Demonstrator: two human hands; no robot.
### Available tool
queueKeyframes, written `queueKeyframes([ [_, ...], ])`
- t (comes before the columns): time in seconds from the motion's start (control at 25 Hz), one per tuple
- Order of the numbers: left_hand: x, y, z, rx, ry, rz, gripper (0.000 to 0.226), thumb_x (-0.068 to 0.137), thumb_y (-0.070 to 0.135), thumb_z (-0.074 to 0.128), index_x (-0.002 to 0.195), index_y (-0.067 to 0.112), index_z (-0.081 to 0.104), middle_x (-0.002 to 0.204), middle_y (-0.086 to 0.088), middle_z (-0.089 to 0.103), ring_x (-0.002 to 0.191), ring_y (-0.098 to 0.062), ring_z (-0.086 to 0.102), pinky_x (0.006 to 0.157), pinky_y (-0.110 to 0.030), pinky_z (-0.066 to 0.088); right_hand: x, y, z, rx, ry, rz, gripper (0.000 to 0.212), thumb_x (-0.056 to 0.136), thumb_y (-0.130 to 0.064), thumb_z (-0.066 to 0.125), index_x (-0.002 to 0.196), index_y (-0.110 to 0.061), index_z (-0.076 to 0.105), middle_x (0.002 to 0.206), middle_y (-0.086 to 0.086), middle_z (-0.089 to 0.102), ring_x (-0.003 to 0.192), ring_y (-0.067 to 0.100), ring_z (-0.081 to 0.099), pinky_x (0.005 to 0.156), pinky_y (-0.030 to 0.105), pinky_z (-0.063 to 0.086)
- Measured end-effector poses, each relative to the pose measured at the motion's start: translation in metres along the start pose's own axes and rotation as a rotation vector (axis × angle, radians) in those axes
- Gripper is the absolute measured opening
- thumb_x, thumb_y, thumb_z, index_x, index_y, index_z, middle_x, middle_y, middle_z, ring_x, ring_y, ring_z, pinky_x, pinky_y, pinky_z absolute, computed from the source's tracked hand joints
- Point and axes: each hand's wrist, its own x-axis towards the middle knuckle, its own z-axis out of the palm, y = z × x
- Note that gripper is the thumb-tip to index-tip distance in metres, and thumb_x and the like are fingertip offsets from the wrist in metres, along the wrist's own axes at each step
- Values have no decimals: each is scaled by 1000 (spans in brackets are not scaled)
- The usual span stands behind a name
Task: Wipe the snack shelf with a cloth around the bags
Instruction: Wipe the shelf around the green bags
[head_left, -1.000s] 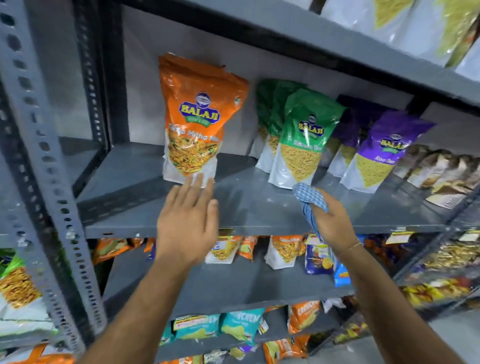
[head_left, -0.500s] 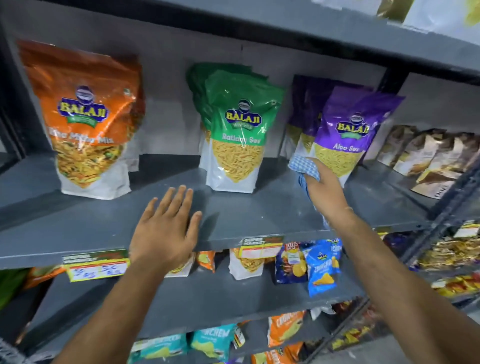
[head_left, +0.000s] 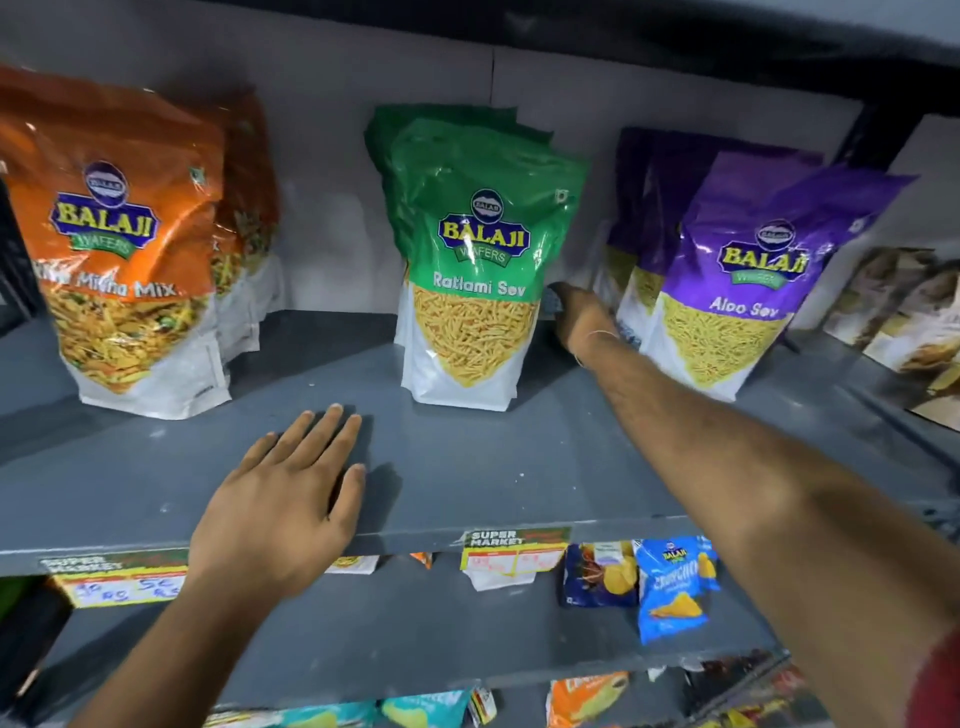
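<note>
Cloth (head_left: 627, 332): blue-checked, mostly hidden; scraps show beside the right wrist and at the fingers, deep on the shelf in the gap between the green bag and the purple bags.
Right hand (head_left: 581, 314): reaching far back into that gap, low by the shelf surface; closed around the cloth, though the grip itself is largely hidden; thin thread band at the wrist.
Left hand (head_left: 283, 501): flat, palm down, fingers spread and empty, resting on the front part of the shelf with the wrist over the edge; well apart from the right hand.
Shelf (head_left: 467, 467): grey metal, a few pale specks on the bare front area.
Green bag (head_left: 475, 270): upright, centre, labelled Ratlami Sev; more green bags stacked behind it.
Purple bag (head_left: 743, 280): upright, to the right, labelled Aloo Sev; others behind it.
Orange bag (head_left: 111, 244): upright, to the left, a mix; another behind it.
Brown packets (head_left: 904, 306): far right, blurred.
Price labels (head_left: 514, 551): stuck on the front lip.
Lower shelf (head_left: 415, 639): small blue chip packets (head_left: 672, 587) at its right.
</note>
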Motion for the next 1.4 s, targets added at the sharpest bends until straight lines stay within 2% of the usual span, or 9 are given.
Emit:
queueKeyframes([
  [0.2, 2, -4, 4, 27, 21, -7, 68, 100, 56, 17, 161, 31, 32, 170, 10, 27, 158, -13, 25, 128, -40, 25, 3, -12, 9, -107, -244, -36, 48, 101, -36, 35, 149, -30, 38, 156, 12, 42, 135, 38, 48, 108, 41, 42],
  [0.36, -1, -6, 7, 16, 25, -11, 67, 100, 56, 19, 161, 30, 34, 169, 10, 30, 157, -14, 26, 128, -42, 26, -40, -18, -5, 83, -312, -66, 41, 101, -29, 45, 141, -27, 50, 130, 2, 61, 87, 18, 62, 62, 13, 47],
  [0.44, -2, -5, 7, 9, 29, -10, 68, 100, 56, 19, 160, 29, 35, 168, 8, 31, 157, -15, 28, 127, -43, 27, -73, -10, -9, 223, -391, -90, 30, 95, -29, 53, 122, -32, 67, 126, 1, 68, 101, 20, 67, 81, 26, 55],
  [0.56, 0, -4, 6, 14, 21, -9, 69, 100, 56, 18, 160, 27, 36, 168, 7, 32, 157, -17, 29, 127, -44, 28, -128, 11, -15, 225, -423, -195, 48, 95, -14, 54, 137, -38, 55, 156, -8, 42, 146, 11, 34, 121, 34, 23],
  [0.8, 2, -3, 5, 15, 24, -13, 70, 99, 54, 18, 158, 25, 40, 167, 3, 36, 156, -20, 32, 126, -45, 29, -157, 26, -34, 94, -416, -404, 59, 100, -21, 52, 150, -46, 33, 161, -20, 26, 151, 0, 15, 124, 31, 10],
  [1.04, -1, -3, 7, 20, 30, -6, 70, 100, 54, 18, 160, 24, 37, 168, 2, 34, 157, -21, 30, 127, -45, 27, -145, 24, -25, 238, -250, -225, 48, 100, -24, 54, 146, -33, 47, 153, -12, 46, 141, 5, 40, 121, 36, 29],
  [1.16, -3, -2, 7, 3, 49, -6, 68, 100, 51, 22, 157, 21, 43, 166, -2, 39, 154, -25, 36, 125, -49, 31, -184, 18, -35, 367, -238, -61, 46, 99, -21, 53, 142, -38, 52, 135, -11, 62, 118, 15, 62, 101, 29, 47],
  [1.32, -1, -2, 8, 5, 68, -5, 67, 100, 50, 24, 156, 19, 45, 165, -5, 41, 153, -27, 38, 124, -51, 32, -260, -17, -31, 373, -268, -217, 52, 97, -13, 55, 145, -34, 49, 148, -18, 49, 136, -4, 43, 115, 18, 28],
  [1.4, 0, -3, 8, 3, 66, 4, 67, 100, 50, 23, 156, 19, 45, 165, -5, 41, 153, -28, 38, 124, -51, 32, -266, -30, -34, 414, -226, -195, 46, 96, -10, 55, 139, -26, 56, 138, -12, 59, 128, 0, 52, 110, 15, 35],
])
